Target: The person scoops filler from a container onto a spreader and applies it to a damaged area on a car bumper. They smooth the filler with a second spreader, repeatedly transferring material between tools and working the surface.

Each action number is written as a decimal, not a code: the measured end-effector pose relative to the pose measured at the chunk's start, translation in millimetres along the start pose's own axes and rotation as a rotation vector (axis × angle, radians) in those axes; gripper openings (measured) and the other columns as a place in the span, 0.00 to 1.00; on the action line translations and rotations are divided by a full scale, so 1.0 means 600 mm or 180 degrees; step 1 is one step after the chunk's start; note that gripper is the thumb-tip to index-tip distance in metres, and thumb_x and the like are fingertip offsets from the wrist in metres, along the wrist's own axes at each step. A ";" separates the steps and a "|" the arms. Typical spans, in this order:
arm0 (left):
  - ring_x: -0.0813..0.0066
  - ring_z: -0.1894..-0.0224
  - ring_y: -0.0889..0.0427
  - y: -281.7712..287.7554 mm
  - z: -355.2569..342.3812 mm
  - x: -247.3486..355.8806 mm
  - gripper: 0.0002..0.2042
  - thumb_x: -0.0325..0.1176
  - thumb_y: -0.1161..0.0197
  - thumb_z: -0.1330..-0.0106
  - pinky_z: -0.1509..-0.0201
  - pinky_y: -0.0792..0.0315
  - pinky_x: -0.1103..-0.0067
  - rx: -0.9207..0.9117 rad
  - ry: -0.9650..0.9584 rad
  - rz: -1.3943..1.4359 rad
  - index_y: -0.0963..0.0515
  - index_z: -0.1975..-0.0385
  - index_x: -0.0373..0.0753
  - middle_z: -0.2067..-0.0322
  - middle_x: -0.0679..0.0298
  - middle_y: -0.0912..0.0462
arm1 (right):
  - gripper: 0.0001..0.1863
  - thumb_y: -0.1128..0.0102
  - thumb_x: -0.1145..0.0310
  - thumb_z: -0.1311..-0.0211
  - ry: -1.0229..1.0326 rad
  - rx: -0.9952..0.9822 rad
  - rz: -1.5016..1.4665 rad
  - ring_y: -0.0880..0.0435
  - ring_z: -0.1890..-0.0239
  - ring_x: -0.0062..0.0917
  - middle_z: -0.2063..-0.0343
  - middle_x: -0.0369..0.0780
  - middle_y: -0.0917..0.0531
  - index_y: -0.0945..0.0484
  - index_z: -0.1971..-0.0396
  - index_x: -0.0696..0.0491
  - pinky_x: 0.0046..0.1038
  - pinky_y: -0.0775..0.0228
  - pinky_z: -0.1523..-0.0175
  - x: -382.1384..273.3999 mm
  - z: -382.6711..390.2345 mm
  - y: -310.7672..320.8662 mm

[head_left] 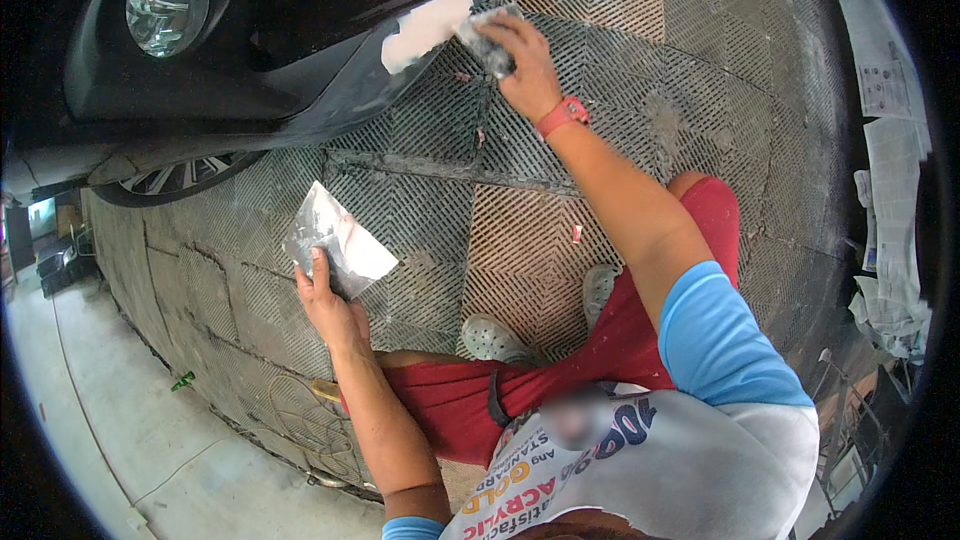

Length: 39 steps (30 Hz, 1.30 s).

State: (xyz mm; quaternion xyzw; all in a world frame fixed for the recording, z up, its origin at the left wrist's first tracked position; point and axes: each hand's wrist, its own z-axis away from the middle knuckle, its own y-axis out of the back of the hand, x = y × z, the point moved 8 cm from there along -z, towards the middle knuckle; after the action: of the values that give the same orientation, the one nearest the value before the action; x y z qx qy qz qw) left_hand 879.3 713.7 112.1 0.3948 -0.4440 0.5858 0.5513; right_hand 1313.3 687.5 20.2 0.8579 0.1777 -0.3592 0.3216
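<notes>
My left hand (330,308) grips a flat, square-cornered grey plate (345,240) by its lower edge, thumb on top; the plate has a shiny surface with pale smears. Stretched out to the far side, my right hand (525,60) has its fingers closed over a smudged grey-white piece (490,43); its exact kind is hard to make out. That piece is at the right end of a whitish patch (430,28) on the lower edge of a dark car bumper (340,85). Whether it touches the patch I cannot tell.
A round lamp (167,8) sits in the bumper at the upper left, above a wheel (180,178). Slatted floor tiles (530,240) lie beneath me. A yellowish hose or cord (300,420) is coiled at the lower left, and paper sheets (895,190) hang along the right.
</notes>
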 end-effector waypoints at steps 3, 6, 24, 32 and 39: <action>0.67 0.41 0.13 0.001 0.005 0.003 0.20 0.37 0.34 0.16 0.36 0.17 0.69 -0.0001 -0.0020 0.0001 0.25 0.33 0.34 0.40 0.59 0.14 | 0.37 0.39 0.84 0.46 0.0069 0.0138 0.0049 0.23 0.26 0.43 0.33 0.38 0.19 0.15 0.35 0.41 0.47 0.36 0.22 0.002 -0.047 0.017; 0.67 0.42 0.13 0.006 0.013 0.007 0.20 0.37 0.34 0.16 0.37 0.17 0.69 0.0014 -0.0050 -0.0013 0.25 0.33 0.34 0.41 0.58 0.14 | 0.42 0.40 0.88 0.49 0.0141 -0.0079 0.0272 0.26 0.24 0.46 0.31 0.40 0.21 0.16 0.31 0.41 0.46 0.39 0.18 0.007 -0.069 0.001; 0.68 0.41 0.14 -0.013 0.000 -0.007 0.21 0.36 0.35 0.16 0.35 0.20 0.69 -0.0294 -0.0088 -0.0084 0.26 0.30 0.35 0.40 0.59 0.14 | 0.39 0.40 0.87 0.48 0.0356 0.0010 0.0270 0.26 0.26 0.46 0.32 0.42 0.21 0.16 0.34 0.40 0.50 0.36 0.22 0.018 -0.037 -0.005; 0.67 0.40 0.14 -0.004 0.033 0.014 0.20 0.36 0.35 0.16 0.35 0.20 0.69 -0.0069 -0.0009 -0.0164 0.26 0.31 0.34 0.40 0.58 0.15 | 0.40 0.39 0.86 0.45 0.0218 -0.0176 0.0351 0.24 0.26 0.45 0.31 0.40 0.21 0.18 0.31 0.41 0.48 0.34 0.22 0.021 -0.082 -0.009; 0.67 0.41 0.14 -0.034 0.056 0.051 0.21 0.37 0.35 0.16 0.35 0.19 0.69 -0.0112 -0.0180 -0.0248 0.27 0.31 0.34 0.39 0.58 0.16 | 0.41 0.38 0.86 0.50 0.0077 -0.0067 0.0202 0.28 0.25 0.49 0.33 0.44 0.23 0.17 0.32 0.43 0.52 0.37 0.22 -0.029 0.001 -0.041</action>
State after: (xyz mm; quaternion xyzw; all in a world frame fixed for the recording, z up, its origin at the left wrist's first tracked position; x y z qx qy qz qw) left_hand 896.4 690.7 152.9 0.4183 -0.4539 0.5446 0.5677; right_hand 1287.9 703.7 21.9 0.8639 0.1580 -0.3365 0.3398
